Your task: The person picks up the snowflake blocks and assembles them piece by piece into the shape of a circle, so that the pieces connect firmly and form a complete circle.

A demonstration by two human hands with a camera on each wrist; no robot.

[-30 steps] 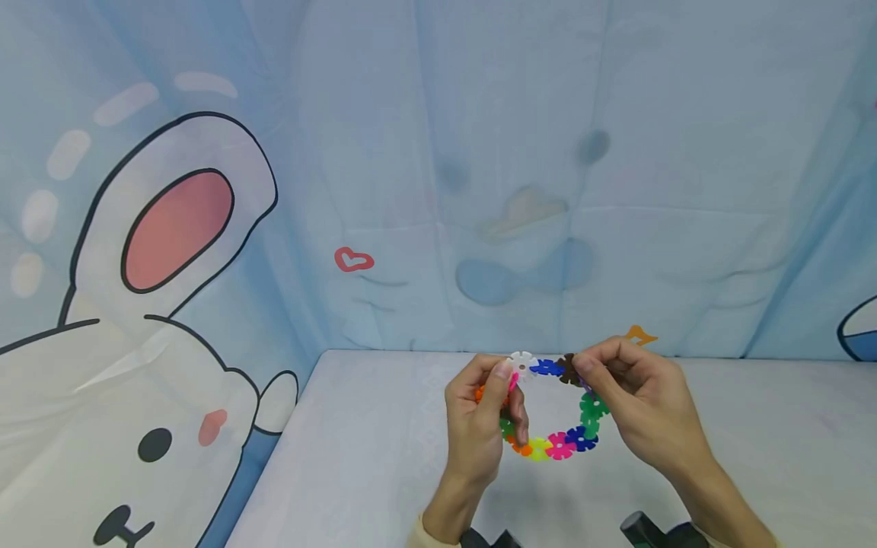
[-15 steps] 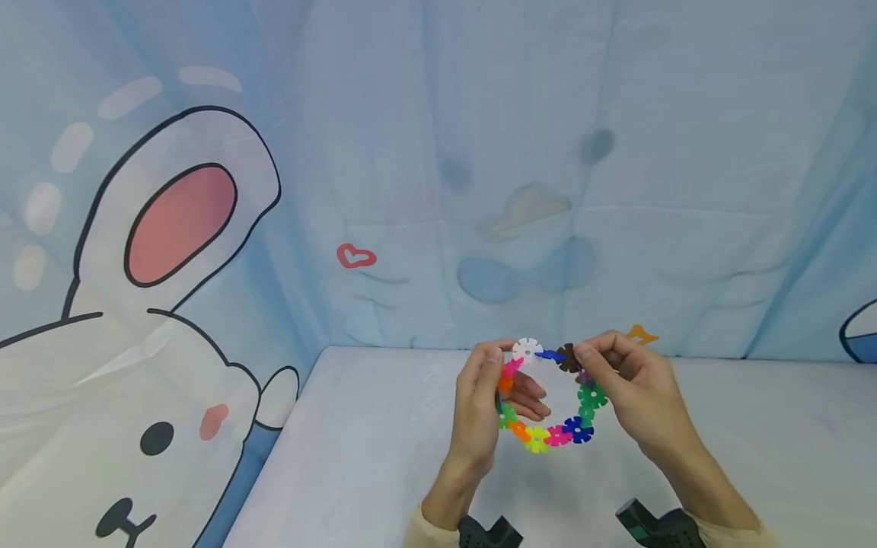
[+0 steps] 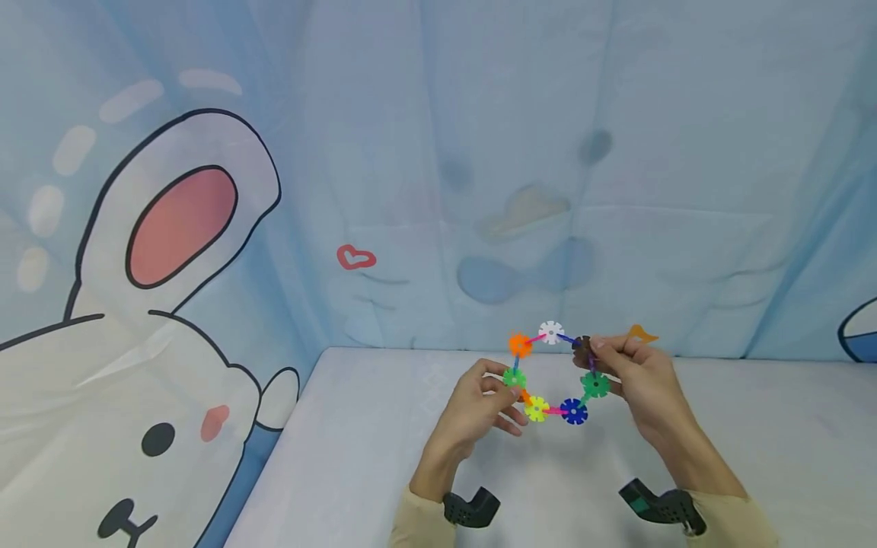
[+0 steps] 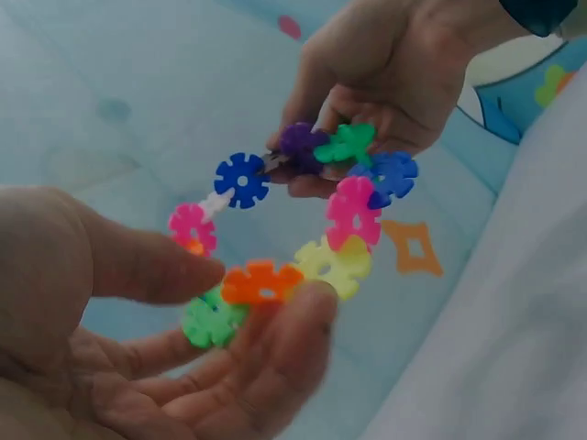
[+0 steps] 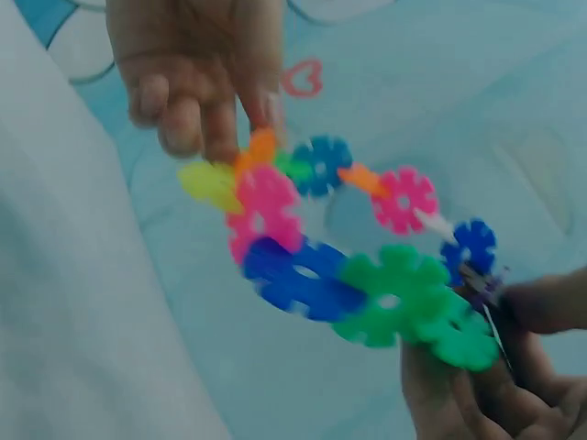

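Observation:
A closed ring of colourful notched plastic snowflake discs [image 3: 574, 412] is held up over the table between both hands. On its left side my left hand [image 3: 473, 403] grips it by the orange disc [image 4: 261, 282], thumb on one side and fingers on the other, next to a light green disc [image 4: 215, 319]. My right hand [image 3: 640, 384] pinches the opposite side at the brown disc [image 3: 582, 348], beside a purple disc [image 4: 303, 148] and a green one [image 3: 595, 384]. A white disc [image 3: 551, 332] forms the far top of the ring. Fingertips partly hide the brown disc.
The white-covered table [image 3: 356, 457] lies beneath the hands. Behind it hangs a light blue cloth [image 3: 384, 152] with printed shapes, and a printed rabbit [image 3: 171, 365] fills the left side. Dark camera mounts [image 3: 471, 508] sit on both wrists.
The left hand has moved from the ring's upper left, at the white and pink discs, down to the orange and green discs. The ring has been pulled wider and its far side raised.

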